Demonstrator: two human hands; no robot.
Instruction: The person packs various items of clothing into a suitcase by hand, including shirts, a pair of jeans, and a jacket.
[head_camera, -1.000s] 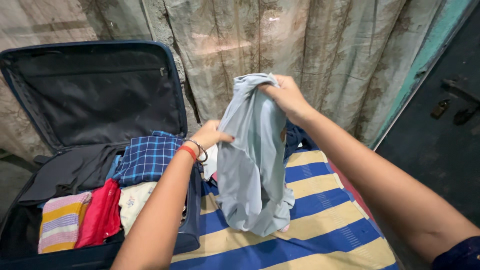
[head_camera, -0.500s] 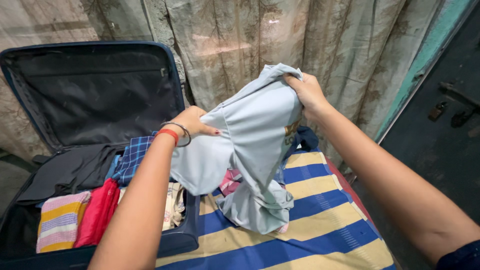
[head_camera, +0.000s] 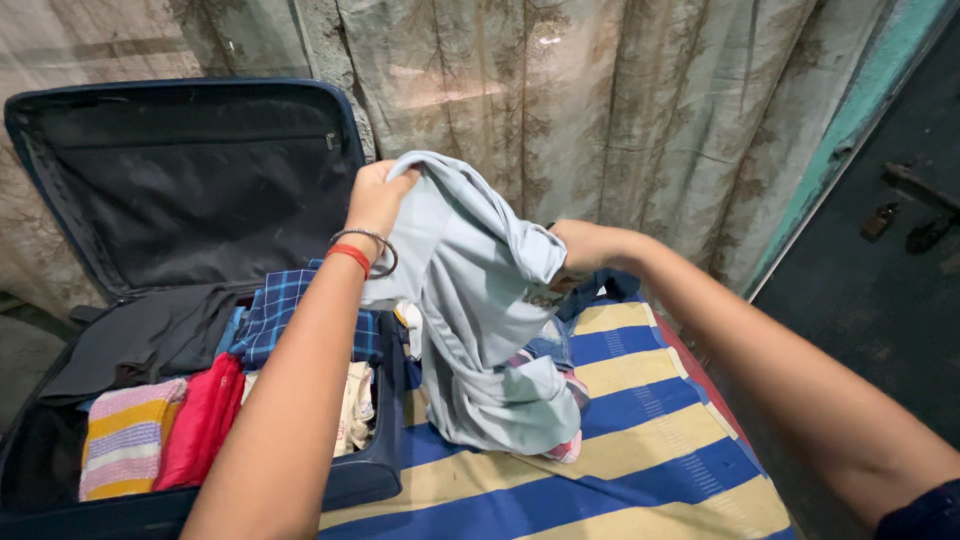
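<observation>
Shirt (head_camera: 480, 320), pale blue, hangs over the striped mat (head_camera: 640, 470), left hand (head_camera: 378, 195) pinching its top at 12 o'clock, right hand (head_camera: 585, 248) gripping a fold at 3 o'clock. Suitcase (head_camera: 180, 180) at 9 o'clock lies open, already part-filled with folded clothes (head_camera: 165, 425); the shirt looks unfolded and not yet packed.

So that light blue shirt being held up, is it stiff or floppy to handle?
Probably floppy: the light blue shirt sags in folds between the left hand and right hand. Likely light, since pinches hold it. Its tail pools on the striped sheet.
</observation>
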